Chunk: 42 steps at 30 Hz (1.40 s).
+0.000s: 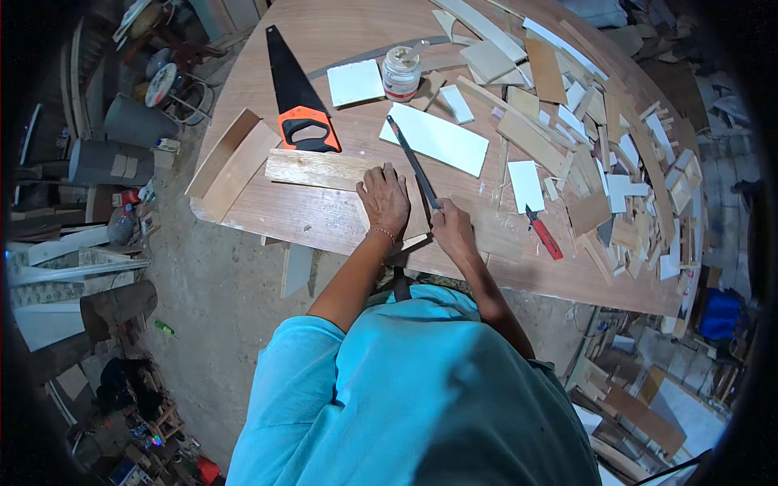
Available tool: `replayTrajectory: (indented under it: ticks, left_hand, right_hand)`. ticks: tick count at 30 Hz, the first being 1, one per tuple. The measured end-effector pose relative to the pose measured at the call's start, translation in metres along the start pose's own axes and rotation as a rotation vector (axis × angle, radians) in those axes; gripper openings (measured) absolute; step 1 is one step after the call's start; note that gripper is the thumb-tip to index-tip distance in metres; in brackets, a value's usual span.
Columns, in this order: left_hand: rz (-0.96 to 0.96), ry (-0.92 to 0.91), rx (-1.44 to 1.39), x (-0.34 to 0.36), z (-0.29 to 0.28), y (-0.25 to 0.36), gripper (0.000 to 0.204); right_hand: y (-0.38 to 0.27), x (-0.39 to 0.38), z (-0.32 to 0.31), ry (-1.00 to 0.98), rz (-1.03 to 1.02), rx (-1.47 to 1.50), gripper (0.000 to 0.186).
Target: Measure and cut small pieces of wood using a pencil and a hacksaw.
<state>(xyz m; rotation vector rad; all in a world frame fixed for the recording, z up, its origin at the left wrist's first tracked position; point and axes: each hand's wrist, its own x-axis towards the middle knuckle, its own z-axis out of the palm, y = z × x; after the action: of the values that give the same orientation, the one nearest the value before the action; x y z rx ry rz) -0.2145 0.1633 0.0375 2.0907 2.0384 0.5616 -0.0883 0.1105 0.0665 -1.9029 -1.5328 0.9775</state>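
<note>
I have the left hand [383, 198] flat on the pale wooden plank [312, 169], near the centre of the frame, with its fingers spread and not wrapped around anything; it seems to press down the right part of this plank. The right hand [452, 229] is closed around the lower end of a long dark tool [412, 156] (a file or a narrow blade, I cannot tell which from here). The tool points to the upper left and, in my view, crosses the left part of a white panel [454, 144]. Under the left wrist there is a smaller wooden piece [417, 212], mostly covered.

About the progress, I judge the work to be partway. On the left of the surface [300, 223], the angled wooden piece [243, 174] shows 2 panels meeting along 1 edge, so this portion looks put together, although I cannot confirm how it is fixed. The plank lies apart from it, not joined. Its left end appears already cut, and the handsaw [301, 93] rests free at the upper left of the frame. The jar [401, 77] stands uncapped at the upper centre. The wood beside the left hand is hidden from me, therefore I cannot say how much trimming is left.
</note>
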Motion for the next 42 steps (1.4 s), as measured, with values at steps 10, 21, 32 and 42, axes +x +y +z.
replayTrajectory:
  ticks: [10, 21, 32, 42]
  left_hand:
    - [-0.039, -0.045, -0.007, 0.0, -0.006, -0.002, 0.037]
    - [-0.095, -0.099, -0.009, 0.004, -0.008, 0.001, 0.04]
    - [-0.102, -0.121, -0.03, 0.004, -0.009, 0.0, 0.041]
    - [-0.097, -0.095, -0.016, 0.003, -0.007, 0.0, 0.04]
  right_hand:
    - [0.001, 0.0, 0.003, -0.094, -0.118, -0.281, 0.032]
    - [-0.04, -0.011, 0.003, -0.217, 0.025, -0.395, 0.06]
    - [-0.019, -0.015, 0.014, -0.113, -0.19, -0.439, 0.068]
    - [-0.033, -0.019, 0.007, -0.148, -0.122, -0.446, 0.067]
